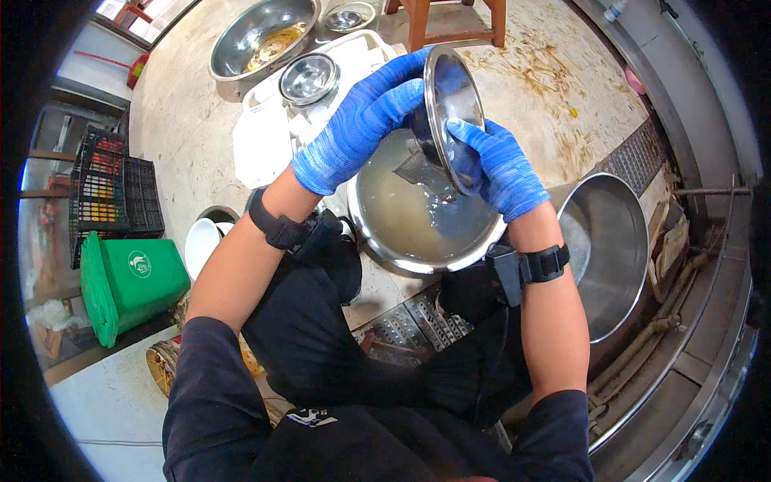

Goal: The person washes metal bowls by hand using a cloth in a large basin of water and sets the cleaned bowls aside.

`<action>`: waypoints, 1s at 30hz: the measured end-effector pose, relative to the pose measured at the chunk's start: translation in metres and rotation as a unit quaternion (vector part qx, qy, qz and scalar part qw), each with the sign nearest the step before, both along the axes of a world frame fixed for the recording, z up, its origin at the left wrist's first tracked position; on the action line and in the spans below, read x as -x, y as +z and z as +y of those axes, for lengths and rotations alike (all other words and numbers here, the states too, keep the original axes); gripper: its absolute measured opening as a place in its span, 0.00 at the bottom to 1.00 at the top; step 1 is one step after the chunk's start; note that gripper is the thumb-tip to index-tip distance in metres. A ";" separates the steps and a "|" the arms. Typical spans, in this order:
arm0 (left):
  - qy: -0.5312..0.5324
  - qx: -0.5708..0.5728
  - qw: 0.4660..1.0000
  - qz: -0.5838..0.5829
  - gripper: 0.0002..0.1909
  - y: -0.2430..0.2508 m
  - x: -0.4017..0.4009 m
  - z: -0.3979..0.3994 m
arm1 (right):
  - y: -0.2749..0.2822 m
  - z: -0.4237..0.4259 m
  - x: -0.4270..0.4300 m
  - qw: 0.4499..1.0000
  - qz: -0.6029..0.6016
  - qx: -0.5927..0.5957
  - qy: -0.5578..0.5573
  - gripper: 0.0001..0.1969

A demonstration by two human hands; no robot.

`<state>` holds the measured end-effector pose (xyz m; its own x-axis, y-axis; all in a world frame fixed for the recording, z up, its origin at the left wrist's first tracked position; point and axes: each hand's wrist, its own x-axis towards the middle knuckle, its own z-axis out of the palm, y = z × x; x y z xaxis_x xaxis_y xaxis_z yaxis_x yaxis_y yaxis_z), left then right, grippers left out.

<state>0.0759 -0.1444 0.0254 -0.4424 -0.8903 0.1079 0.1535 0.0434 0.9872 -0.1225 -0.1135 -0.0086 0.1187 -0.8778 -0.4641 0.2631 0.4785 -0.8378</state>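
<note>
Between my hands a stainless steel bowl (pixel 455 90) is held tilted on its side, its rim facing me and to the right. My left hand (pixel 367 120), in a blue knit glove, grips the bowl's far rim and outer side. My right hand (pixel 500 162), gloved alike, holds the near right edge with the thumb inside. Right below is a large round metal basin (pixel 397 211) of cloudy water. A dark mesh-like piece (pixel 418 169) shows under the bowl, over the water; whether it touches the bowl is unclear.
At the upper left, small metal bowls (pixel 309 78) sit on a white rack (pixel 259 96) near a large metal bowl (pixel 265 39). A deep steel pot (pixel 611 259) stands right. A green bin (pixel 144 271), black crates (pixel 114 193) and white bowls (pixel 202 247) are left, a wooden stool (pixel 417 24) ahead.
</note>
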 end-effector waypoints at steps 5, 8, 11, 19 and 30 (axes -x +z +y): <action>-0.057 -0.093 0.983 0.146 0.31 0.005 0.002 0.005 | 0.000 -0.001 0.002 1.000 0.003 0.012 -0.022 0.15; -0.043 -0.060 0.996 0.040 0.32 0.010 -0.005 0.002 | 0.001 -0.002 0.005 0.999 0.020 0.020 -0.018 0.16; -0.054 -0.052 0.996 0.052 0.32 0.009 -0.003 0.000 | -0.004 -0.005 0.014 0.997 0.066 0.031 -0.015 0.17; -0.069 0.000 0.997 -0.020 0.33 0.011 -0.009 -0.001 | -0.005 -0.002 0.026 0.986 0.129 0.103 -0.023 0.15; -0.075 -0.014 0.996 -0.038 0.33 0.005 -0.009 0.000 | -0.003 -0.001 0.034 0.971 0.205 0.122 -0.027 0.15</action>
<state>0.0850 -0.1446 0.0302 -0.5771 -0.8154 0.0450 0.0815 -0.0027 0.9967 -0.1564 -0.1147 -0.0112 -0.0813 -0.9675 -0.2394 -0.0969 0.2468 -0.9642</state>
